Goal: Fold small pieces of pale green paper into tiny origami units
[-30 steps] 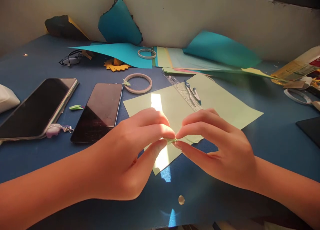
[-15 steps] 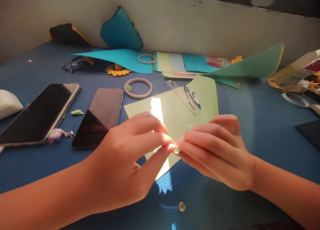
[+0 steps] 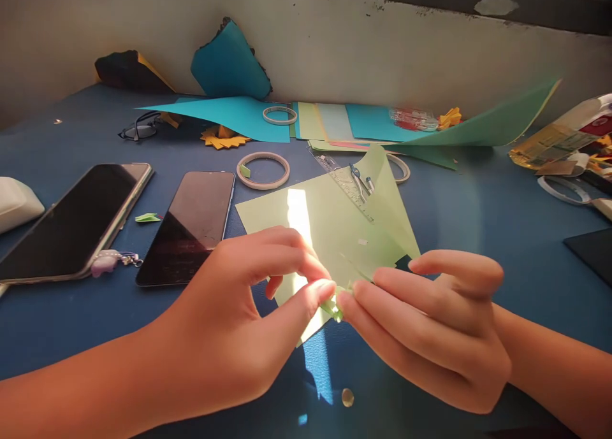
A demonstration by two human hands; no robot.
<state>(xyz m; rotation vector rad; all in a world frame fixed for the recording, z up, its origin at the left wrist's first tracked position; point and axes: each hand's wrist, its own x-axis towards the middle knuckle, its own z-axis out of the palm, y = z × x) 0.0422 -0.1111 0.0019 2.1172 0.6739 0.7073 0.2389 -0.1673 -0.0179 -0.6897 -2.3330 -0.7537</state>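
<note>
Green folded paper sits between the fingertips of the left hand and the right hand, both touching it.
The two hands meet at this small piece, the left thumb and forefinger pinched at its left side, the right thumb and fingertips closed on its right; neither hand is nearer. Most of it is covered by the fingers, so I cannot tell which way its long axis runs. It appears held up over the near edge of the pale green sheet, beside the sunlit strip, with the ruler and compass farther off beyond the hands and the dark phone to the left.
</note>
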